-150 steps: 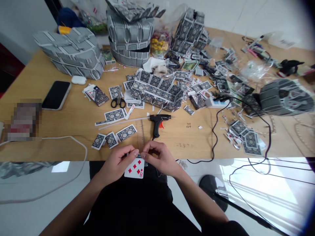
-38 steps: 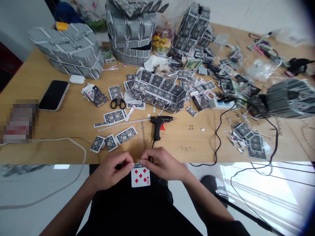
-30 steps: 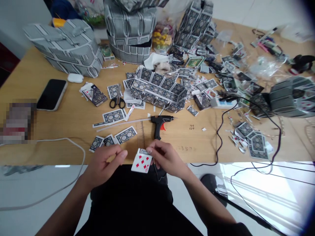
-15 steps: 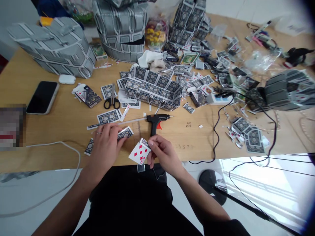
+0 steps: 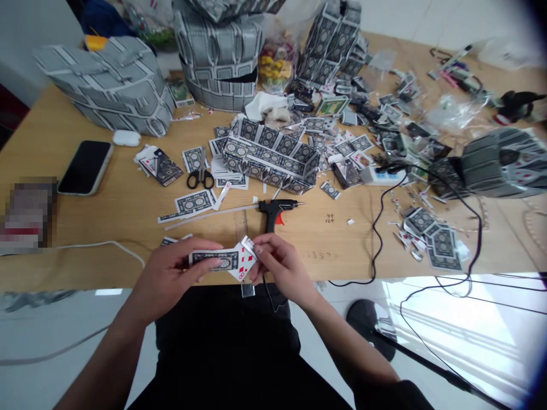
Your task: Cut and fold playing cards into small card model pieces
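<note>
My left hand [image 5: 171,270] grips a folded playing card [image 5: 216,260], its dark patterned back facing up, near the table's front edge. Pinched in my right hand [image 5: 277,262] is a red diamonds playing card [image 5: 245,259] with a small folded piece at its top corner. The two cards overlap between my hands; whether they touch cannot be seen. Just beyond lies a black glue gun [image 5: 273,210] with an orange trigger, nozzle to the right. A long box shape made of folded cards [image 5: 271,154] stands behind it. Black scissors [image 5: 200,176] rest on cards to the left.
A phone [image 5: 85,167] and white earbud case [image 5: 127,138] lie at left. Large card-woven pieces [image 5: 115,85] stand along the back. A power strip [image 5: 384,175] with a black cable [image 5: 376,228] sits at right, beside loose cards [image 5: 442,242] and scraps.
My left hand has lifted its folded card off the table and brought it right, over the diamonds card. My right hand has stayed nearly in place. The view has shifted slightly.
</note>
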Demonstrator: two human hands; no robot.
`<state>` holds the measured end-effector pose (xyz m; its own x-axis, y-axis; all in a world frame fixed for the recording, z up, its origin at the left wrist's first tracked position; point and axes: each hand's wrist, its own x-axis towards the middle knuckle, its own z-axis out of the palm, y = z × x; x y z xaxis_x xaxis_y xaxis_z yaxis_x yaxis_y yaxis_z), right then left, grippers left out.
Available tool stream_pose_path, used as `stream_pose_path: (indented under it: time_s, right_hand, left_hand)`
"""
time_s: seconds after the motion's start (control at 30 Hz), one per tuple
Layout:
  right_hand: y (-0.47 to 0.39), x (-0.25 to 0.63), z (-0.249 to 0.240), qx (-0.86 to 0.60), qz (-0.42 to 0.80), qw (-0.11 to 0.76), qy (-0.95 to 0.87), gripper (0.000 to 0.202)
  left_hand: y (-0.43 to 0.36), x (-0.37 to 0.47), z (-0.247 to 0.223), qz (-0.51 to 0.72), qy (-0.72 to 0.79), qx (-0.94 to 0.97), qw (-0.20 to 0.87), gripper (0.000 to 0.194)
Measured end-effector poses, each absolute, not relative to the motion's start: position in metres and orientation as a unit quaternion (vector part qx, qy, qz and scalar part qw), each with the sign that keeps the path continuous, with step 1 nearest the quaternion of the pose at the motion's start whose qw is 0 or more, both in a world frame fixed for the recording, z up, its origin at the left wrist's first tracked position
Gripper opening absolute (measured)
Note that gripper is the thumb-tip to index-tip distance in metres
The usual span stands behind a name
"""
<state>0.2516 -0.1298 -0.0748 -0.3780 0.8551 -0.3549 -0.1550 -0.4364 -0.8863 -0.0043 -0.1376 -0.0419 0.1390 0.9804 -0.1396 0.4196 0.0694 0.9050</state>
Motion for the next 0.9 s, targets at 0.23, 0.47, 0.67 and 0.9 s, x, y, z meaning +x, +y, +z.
stream_pose_path:
  time_s: [0.23,0.47,0.67,0.9]
  right_hand:
    - [-0.137,0.24,-0.069,-0.425,0.711,0.305,-0.471,0.037]
    - [-0.141,0.236,-0.069,-0.433,0.681,0.27,-0.525,0.029]
    - [-0.141,0.232,-0.068,-0.436,0.684,0.273,-0.518,0.031]
    - [-0.14,0.229,-0.065,-0.406,0.709,0.271,-0.509,0.036]
  left_hand:
    - [-0.138,-0.004,-0.057,0.287,0.571,0.56,0.527,0.042]
    - [-0.144,0.008,-0.069,0.31,0.59,0.624,0.409,0.018]
    - [-0.148,0.015,-0.072,0.323,0.552,0.634,0.434,0.029]
    - [-0.153,0.016,-0.07,0.32,0.566,0.621,0.439,0.043]
